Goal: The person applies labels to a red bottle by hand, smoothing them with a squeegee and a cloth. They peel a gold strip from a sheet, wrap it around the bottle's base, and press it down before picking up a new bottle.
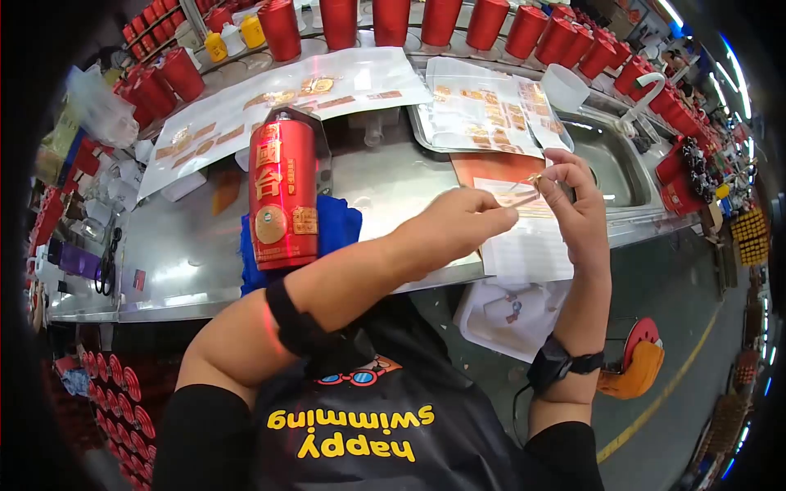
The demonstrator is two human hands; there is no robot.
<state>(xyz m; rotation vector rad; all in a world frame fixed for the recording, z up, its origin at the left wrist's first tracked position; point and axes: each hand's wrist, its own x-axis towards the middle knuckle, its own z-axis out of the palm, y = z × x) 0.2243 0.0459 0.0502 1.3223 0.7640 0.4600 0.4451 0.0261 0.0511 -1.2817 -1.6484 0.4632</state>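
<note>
The brushed-steel worktop [389,182] is spread with white paper sheets [360,65] of golden stickers. Near its front edge, a red cylindrical bottle with gold characters [284,192] is set against a crumpled blue cloth [340,221]; its long axis is directed away from the person, top end farthest, characters turned upward. Whether it is laid flat or tilted cannot be told. Over the worktop's right part, a small golden piece [536,180] is clamped between the right hand's [577,204] thumb and fingers; its direction cannot be made out. The left hand's [471,217] thumb and fingertips are pressed together beside it, whatever they hold being unclear. Fine handling of the piece is judged to be in hand; a steady pinch and careful alignment seem called for.
</note>
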